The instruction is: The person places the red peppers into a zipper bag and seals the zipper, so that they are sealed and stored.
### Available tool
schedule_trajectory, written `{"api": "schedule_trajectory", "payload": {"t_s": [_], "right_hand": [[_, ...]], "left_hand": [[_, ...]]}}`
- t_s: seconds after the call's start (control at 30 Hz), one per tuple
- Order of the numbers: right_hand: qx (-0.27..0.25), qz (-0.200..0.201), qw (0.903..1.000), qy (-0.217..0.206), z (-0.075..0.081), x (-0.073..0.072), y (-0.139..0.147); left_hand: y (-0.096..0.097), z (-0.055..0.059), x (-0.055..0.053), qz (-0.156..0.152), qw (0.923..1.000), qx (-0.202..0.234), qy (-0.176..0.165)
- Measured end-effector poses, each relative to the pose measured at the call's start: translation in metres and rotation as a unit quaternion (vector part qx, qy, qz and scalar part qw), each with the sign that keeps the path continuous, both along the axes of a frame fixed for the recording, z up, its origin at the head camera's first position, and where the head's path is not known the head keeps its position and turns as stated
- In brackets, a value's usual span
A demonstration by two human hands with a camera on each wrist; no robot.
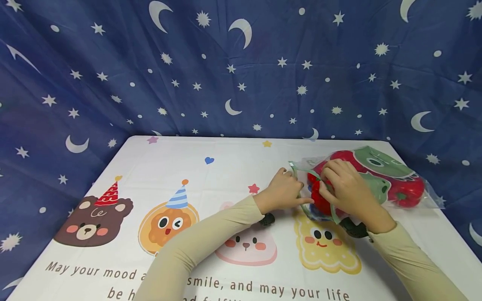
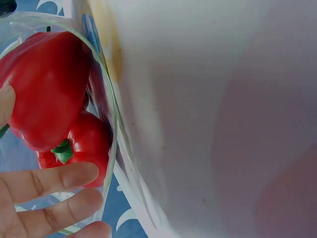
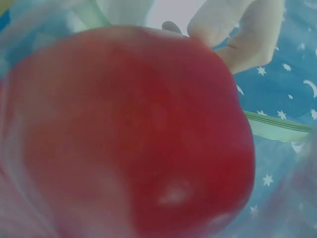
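Note:
A clear zip bag [image 1: 431, 196] with green-edged printing lies on the right of the table, holding several red bell peppers [image 1: 408, 192]. At its mouth is another red bell pepper [image 3: 148, 129], which my right hand [image 1: 348, 188] grips with curled fingers. Close by on the left, my left hand [image 1: 284, 190] is at the green bag edge. The left wrist view shows its fingers [image 2: 64, 213] fairly straight and spread across the bag's rim, below two red peppers [image 2: 47, 89]. Part of the right hand's contact is hidden.
The white tablecloth [image 1: 226, 167] carries printed cartoon faces and lettering. Behind the table hangs a blue curtain [image 1: 211, 100] with moons and stars. Small dark objects [image 1: 267, 219] show beneath both wrists.

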State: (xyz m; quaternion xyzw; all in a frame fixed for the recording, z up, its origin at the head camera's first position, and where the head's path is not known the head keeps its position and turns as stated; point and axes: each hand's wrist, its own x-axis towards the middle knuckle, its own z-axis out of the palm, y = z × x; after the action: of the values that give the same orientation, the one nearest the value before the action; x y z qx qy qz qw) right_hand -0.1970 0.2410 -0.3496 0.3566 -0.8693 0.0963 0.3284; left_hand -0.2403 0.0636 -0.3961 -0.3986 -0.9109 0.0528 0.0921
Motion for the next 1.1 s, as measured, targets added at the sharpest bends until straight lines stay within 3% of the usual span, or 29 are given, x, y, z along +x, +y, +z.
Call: {"api": "schedule_trajectory", "payload": {"t_s": [0.33, 0.63, 0.77, 0.87, 0.97, 1.1], "right_hand": [[0.049, 0.017, 0.9985, -0.017, -0.012, -0.001, -0.006], [0.085, 0.019, 0.9952, -0.043, -0.020, 0.000, -0.009], [0.093, 0.017, 0.9944, -0.047, -0.022, 0.001, -0.010], [0.095, 0.011, 0.9941, -0.051, -0.022, 0.001, -0.011], [0.099, 0.004, 0.9935, -0.056, -0.021, 0.002, -0.012], [0.100, 0.002, 0.9934, -0.057, -0.019, 0.004, -0.013]], "left_hand": [[-0.004, -0.003, -0.002, 0.003, 0.9995, -0.015, -0.028], [-0.010, -0.004, -0.006, 0.007, 0.9990, -0.031, -0.030], [-0.016, -0.001, -0.015, -0.009, 0.9976, -0.053, -0.045], [-0.021, 0.003, -0.029, -0.012, 0.9973, -0.058, -0.043], [-0.025, 0.006, -0.046, -0.020, 0.9984, -0.052, 0.002], [-0.027, 0.006, -0.068, -0.069, 0.9923, -0.059, 0.084]]}}
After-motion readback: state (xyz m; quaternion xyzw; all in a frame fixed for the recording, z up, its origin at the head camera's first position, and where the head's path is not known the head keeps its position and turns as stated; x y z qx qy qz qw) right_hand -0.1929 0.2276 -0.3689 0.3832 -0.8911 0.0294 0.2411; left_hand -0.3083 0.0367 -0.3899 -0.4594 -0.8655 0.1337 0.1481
